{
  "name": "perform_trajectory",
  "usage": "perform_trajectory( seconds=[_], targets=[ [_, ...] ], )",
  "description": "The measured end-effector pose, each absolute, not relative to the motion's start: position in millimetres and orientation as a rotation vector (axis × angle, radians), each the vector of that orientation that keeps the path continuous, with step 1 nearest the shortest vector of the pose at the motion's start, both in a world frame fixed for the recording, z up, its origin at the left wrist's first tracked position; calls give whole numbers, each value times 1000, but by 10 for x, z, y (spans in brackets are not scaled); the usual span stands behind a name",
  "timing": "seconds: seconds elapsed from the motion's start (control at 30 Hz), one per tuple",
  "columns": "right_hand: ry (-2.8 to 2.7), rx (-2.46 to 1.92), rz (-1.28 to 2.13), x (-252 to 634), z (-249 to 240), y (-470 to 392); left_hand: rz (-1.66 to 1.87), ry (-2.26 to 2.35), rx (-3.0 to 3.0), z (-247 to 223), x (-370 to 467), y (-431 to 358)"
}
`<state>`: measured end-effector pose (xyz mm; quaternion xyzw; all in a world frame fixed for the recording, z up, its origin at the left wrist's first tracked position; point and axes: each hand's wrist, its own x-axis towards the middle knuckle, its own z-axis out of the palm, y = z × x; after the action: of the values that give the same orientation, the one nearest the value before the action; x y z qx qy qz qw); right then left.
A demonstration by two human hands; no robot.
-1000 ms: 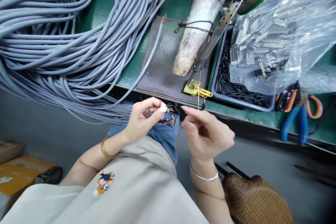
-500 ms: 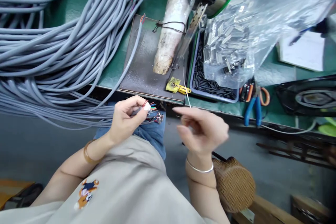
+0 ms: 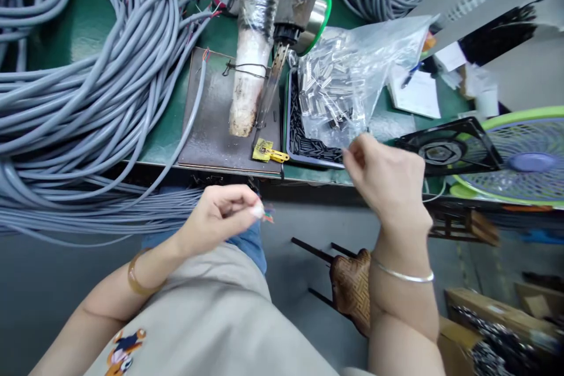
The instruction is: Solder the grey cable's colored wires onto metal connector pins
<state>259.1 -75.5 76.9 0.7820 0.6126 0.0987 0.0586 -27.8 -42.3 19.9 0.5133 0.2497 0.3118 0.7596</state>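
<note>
My left hand is closed in a pinch near my lap. Short coloured wire ends stick out past its fingertips, and a small white piece shows at the tips. Grey cables run in from the left behind this hand. My right hand is over the bench's front edge, at the right front corner of a tray of short black tubes. Its fingers are curled, and its back hides whatever they hold or touch. The pliers seen earlier beside the tray are hidden from view.
A thick bundle of grey cables covers the bench's left. A wrapped white nozzle hangs over a dark board; a yellow clip lies there. Right of it are a bag of metal parts, a black frame and a green fan.
My right hand has moved right, away from my left, to the spot where the blue and orange pliers lay. My left hand keeps its pinch. The view has shifted to the right.
</note>
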Motion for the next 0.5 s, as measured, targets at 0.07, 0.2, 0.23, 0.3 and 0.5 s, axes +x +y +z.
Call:
perform_trajectory(
  seconds=[0.07,0.2,0.23,0.3,0.5],
  targets=[
    [1683,2407,352,2672,700,-536,707,688,850,101,-281,-391],
    [1701,2426,201,2730,536,-61,796,804,599,37,-349,-300],
    [1694,2437,170,2744,503,42,817,814,587,38,-376,-283],
    [1701,2465,136,2808,457,213,851,829,588,40,-434,-263],
    [1932,2621,-59,3221,410,465,919,837,606,4,-554,-252]
  ],
)
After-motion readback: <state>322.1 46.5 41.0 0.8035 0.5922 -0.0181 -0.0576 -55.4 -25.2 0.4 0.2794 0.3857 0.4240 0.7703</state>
